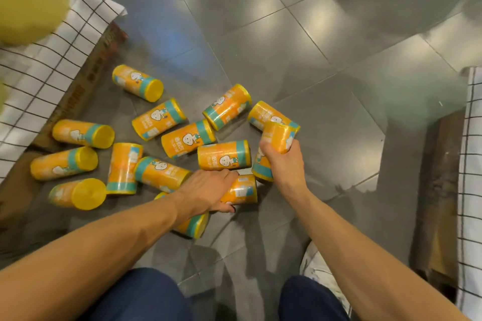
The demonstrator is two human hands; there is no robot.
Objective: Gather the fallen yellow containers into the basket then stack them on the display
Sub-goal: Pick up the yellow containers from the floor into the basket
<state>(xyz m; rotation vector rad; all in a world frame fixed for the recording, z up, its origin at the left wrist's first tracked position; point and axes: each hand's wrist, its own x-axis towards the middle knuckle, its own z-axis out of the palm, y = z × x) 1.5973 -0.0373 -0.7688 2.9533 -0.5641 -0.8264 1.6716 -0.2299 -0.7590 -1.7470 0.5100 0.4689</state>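
Hands are both seen low over the floor (339, 86), arms stretched forward from a crouch. One container (194, 227) lies partly hidden beneath the left forearm, nearest of all. Just beyond it the left hand (208, 190) is laid over a near container (243, 190), fingers across its far side and thumb curled under its near side, so the grip is judged closed round it. Its long axis runs roughly away from the person, about in line with the forearm. The right hand (285, 163) is wrapped round a raised container (279, 135), held tilted with its upper end clear of the pile. A second one (262, 168) is pressed against that hand's left side; whether it is gripped too cannot be told.

Other yellow containers (187, 138) are scattered further out and leftward, all on their sides, axes pointing every way, nearer the left hand. Each is an orange-yellow cylinder with a teal band, a cartoon figure and a yellow cap. Checked cloth (65, 41) is noted far left. No basket is seen.
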